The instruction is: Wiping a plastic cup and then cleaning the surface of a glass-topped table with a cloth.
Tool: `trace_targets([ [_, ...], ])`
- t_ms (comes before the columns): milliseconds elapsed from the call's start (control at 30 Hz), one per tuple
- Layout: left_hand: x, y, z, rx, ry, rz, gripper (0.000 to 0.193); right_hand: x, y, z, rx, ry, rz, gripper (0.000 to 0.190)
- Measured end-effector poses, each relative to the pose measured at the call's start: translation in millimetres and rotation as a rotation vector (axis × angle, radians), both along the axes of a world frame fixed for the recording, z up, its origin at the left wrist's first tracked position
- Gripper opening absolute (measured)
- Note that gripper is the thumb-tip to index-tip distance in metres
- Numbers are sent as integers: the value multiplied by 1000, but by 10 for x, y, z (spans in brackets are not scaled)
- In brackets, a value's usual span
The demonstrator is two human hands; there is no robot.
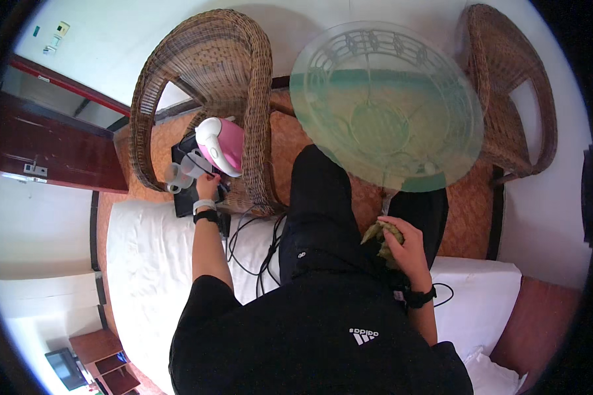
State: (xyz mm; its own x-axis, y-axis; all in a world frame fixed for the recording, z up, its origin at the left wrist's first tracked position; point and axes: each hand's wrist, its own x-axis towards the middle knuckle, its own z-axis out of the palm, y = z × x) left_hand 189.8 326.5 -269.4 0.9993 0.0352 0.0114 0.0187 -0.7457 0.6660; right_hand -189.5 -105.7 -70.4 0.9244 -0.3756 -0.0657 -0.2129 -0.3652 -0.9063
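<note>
My left hand point(208, 186) reaches over a black tray point(182, 205) on the seat of the left wicker chair, its fingers at a small dark object, too small to name. Beside the fingers are a translucent cup point(193, 165) and a second one point(176, 178) on its side. A pink and white electric kettle point(227, 143) stands on the same chair, close to my hand. Over my lap, my right hand point(406, 247) is closed on a crumpled olive-green cloth point(386, 237). Part of the cloth is hidden behind the fingers.
A round glass-topped table point(385, 108) stands in front of my knees. A left wicker chair point(259, 98) and a right wicker chair point(504, 108) flank it. I sit on a bed with a white sheet point(148, 247), where black cables point(264, 256) lie beside my thigh.
</note>
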Motion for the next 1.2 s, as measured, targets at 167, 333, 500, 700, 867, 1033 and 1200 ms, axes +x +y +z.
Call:
trace_targets([
  [167, -25, 285, -716, -40, 120, 30, 12, 40, 14, 2, -13, -70, -7, 23],
  [333, -194, -328, -84, -405, 385, 30, 14, -69, -118, -79, 81, -118, -240, 27],
  [500, -490, -513, 411, -408, -333, 337, 39, -140, -472, -104, 1088, -427, -509, 42],
  [700, -1309, -1560, 1786, -558, -490, 81, 25, -261, -876, -221, 1049, -406, -646, 40],
  [867, -1739, -2462, 1914, -699, 49, -388, 44, -255, -759, -508, 1289, -252, -707, 31],
  [1033, -1728, -2823, 1616, -1274, 786, -220, 44, -91, -643, -615, 1706, -370, -538, 36],
  [1200, -1537, -2986, 1397, -1555, 997, -221, 38, 58, -667, -567, 1820, -430, -406, 35],
])
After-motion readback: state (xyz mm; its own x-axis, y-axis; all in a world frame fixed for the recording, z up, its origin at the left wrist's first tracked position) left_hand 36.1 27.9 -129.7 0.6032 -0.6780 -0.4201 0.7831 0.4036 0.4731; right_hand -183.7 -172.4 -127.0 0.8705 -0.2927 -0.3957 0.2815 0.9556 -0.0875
